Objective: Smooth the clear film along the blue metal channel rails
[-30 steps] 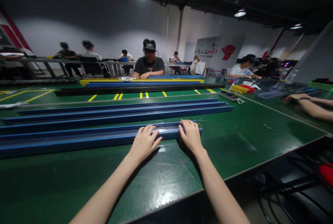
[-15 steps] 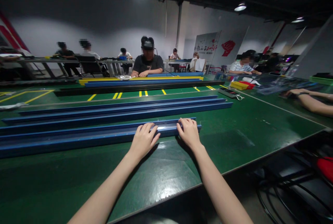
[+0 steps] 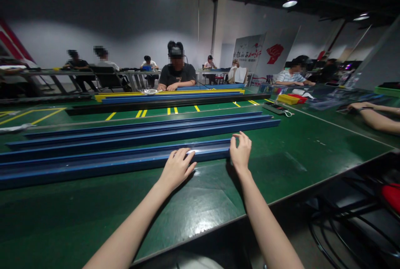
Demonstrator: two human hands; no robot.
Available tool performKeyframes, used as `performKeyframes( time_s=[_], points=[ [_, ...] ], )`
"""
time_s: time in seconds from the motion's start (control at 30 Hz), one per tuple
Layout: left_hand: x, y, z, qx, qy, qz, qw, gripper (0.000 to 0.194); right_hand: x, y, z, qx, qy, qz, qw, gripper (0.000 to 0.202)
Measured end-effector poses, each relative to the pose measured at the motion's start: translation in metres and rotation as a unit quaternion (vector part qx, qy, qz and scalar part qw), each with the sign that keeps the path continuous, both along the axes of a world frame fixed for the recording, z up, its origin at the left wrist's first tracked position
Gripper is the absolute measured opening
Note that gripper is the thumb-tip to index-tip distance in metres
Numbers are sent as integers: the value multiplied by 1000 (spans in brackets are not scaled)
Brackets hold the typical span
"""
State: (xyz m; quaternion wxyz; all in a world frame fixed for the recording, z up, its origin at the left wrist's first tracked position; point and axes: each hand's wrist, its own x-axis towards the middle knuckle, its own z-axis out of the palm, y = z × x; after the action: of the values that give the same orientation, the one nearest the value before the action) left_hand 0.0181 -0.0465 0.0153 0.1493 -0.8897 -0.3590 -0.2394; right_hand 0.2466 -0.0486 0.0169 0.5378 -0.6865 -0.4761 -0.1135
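Observation:
A long blue U-shaped channel (image 3: 115, 165) lies along the near part of the green table. My left hand (image 3: 178, 167) rests over its near edge a little left of the right end. The fingers reach into the trough, while the thumb points out to the right, apart from them. At the channel's right end is my right hand (image 3: 241, 150), its fingers bent and the thumb apart, with the palm facing left. It covers the end, so I cannot tell how firmly it touches. Two more blue channels (image 3: 200, 128) lie parallel just behind.
Across the table (image 3: 296, 144), black (image 3: 175, 104), blue and yellow rails (image 3: 200, 93) lie before a seated person (image 3: 176, 73). A phone-like dark device (image 3: 276, 108) and a yellow tray (image 3: 287, 99) are on the right. Another person's arm (image 3: 376, 117) reaches in there. A stool (image 3: 331, 223) stands beyond the front edge.
My right hand has moved right, from on top of the near channel to its right end, and turned palm leftward. My left hand has shifted slightly right.

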Motion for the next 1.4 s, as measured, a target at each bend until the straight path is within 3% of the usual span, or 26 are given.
performKeyframes(
  time_s=[0.13,0.27,0.5,1.0,1.4],
  points=[
    [0,0,0,-6,-1,0,1000,31,8,4,-1,27,146,7,989,27],
    [0,0,0,-5,-2,2,1000,31,18,6,-1,51,293,-14,955,27],
    [1,0,0,-8,2,4,1000,31,35,17,-18,33,401,-4,915,33],
    [1,-1,3,8,-9,0,1000,27,35,16,-22,21,418,15,908,32],
    [7,-1,5,18,-14,-16,1000,25,35,13,-26,-7,374,18,927,32]
  ],
)
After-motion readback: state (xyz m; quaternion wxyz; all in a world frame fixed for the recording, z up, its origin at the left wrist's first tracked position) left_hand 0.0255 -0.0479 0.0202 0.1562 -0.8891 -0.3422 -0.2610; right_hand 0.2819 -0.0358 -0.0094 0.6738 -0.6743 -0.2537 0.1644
